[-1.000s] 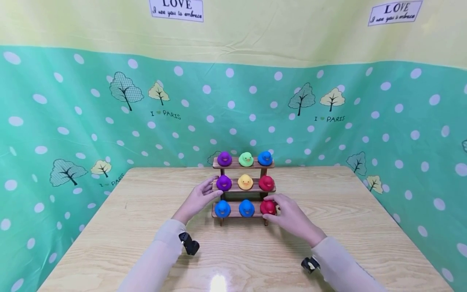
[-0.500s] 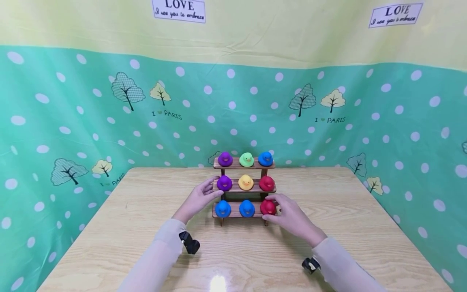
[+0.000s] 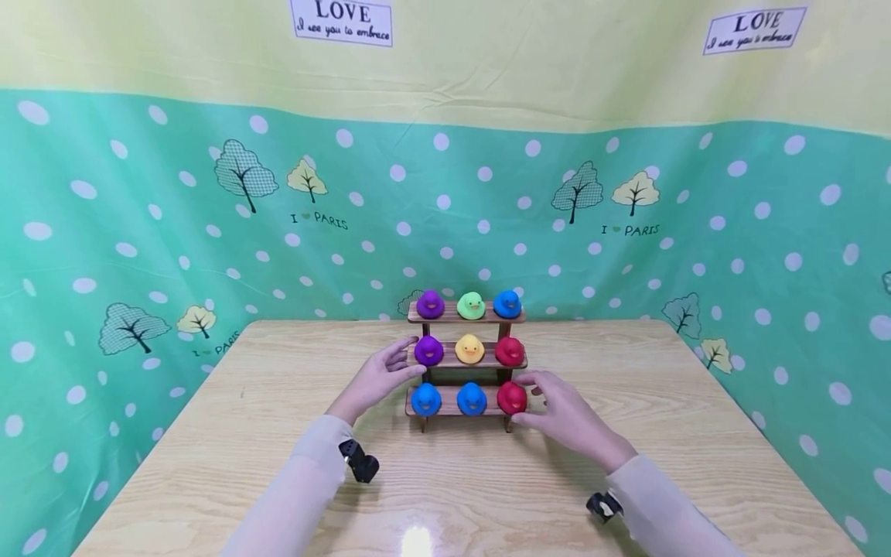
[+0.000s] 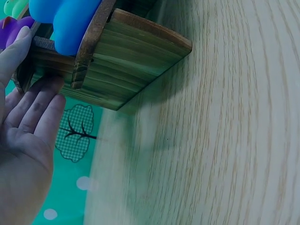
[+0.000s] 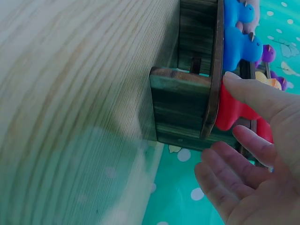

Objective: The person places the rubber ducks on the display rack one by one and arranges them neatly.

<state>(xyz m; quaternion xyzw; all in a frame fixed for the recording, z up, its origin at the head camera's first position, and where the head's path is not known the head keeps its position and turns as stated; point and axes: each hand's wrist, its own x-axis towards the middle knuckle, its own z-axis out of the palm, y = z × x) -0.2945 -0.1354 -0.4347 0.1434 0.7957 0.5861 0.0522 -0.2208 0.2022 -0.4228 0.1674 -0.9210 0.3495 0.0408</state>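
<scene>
A three-tier wooden display rack [image 3: 448,403] bears small toy ducks in rows. My left hand [image 3: 376,381] is at the rack's left end beside the middle tier's purple duck [image 3: 428,351]; in the left wrist view its extended fingers [image 4: 41,110] reach the rack's side. My right hand [image 3: 567,418] is just right of the bottom tier's red duck [image 3: 511,398], fingers parted and relaxed, with nothing held. In the right wrist view, the thumb [image 5: 253,91] overlaps that duck. Two blue ducks [image 3: 472,399] share its tier.
Above are a yellow duck [image 3: 469,349], another red duck [image 3: 510,352], and a top row with purple, green [image 3: 471,305] and blue ducks. The rack stands on a wood-grain table [image 3: 292,340] before a green dotted curtain [image 3: 390,201].
My right hand has let go of the bottom red duck and drawn slightly right, its fingers opening. The left hand stays at the rack's left end.
</scene>
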